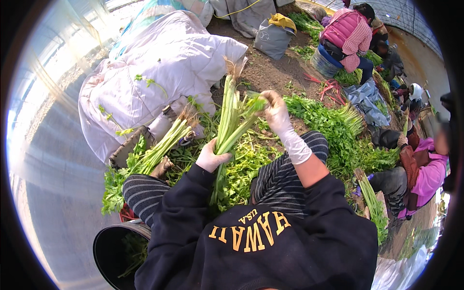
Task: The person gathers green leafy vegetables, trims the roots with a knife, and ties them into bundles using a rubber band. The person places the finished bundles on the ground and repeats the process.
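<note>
My left hand (212, 158), in a whitish glove, grips a bunch of celery (225, 112) around its lower stalks. The bunch stands tilted before me, its brown roots upward and its leaves hanging down by my lap. Close to the upper right of the bunch, my gloved right hand (277, 114) pinches a leafy celery shoot (256, 104), slightly blurred. Loose celery leaves (241, 175) cover the ground between my knees. Beyond my left knee, another celery bundle (163, 143) lies with its roots pointing away from me.
A pale quilt (166, 61) covers a heap at the far left. A black bucket (121, 232) with some greens inside lies near my left hip. Celery piles (326, 127) stretch along the right, where co-workers sit. Behind stands a grey bag (273, 41); red ties (331, 88) lie on soil.
</note>
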{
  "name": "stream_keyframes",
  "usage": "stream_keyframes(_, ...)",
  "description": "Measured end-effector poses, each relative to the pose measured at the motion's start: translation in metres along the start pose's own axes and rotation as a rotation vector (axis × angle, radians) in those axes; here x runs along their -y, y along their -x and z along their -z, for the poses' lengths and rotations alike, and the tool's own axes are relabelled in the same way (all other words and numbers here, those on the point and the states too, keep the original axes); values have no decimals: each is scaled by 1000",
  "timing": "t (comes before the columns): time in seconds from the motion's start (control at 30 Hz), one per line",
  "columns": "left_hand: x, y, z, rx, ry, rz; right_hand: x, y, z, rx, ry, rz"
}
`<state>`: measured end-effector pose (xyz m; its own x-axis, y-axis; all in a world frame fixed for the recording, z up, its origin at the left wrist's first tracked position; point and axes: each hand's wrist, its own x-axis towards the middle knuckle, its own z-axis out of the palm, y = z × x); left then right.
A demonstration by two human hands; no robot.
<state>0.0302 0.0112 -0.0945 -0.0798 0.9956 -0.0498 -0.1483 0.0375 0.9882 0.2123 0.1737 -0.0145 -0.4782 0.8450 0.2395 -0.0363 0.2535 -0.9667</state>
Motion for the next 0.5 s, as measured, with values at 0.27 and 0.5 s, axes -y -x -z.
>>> stream_keyframes(0.27, 0, 5, 18, 237, 246, 137, 6, -81, 166, -853, -323, 383)
stream_keyframes(0.5, 25, 4, 28, 265, 447, 136, -22, 15, 39, 156, -9, -674)
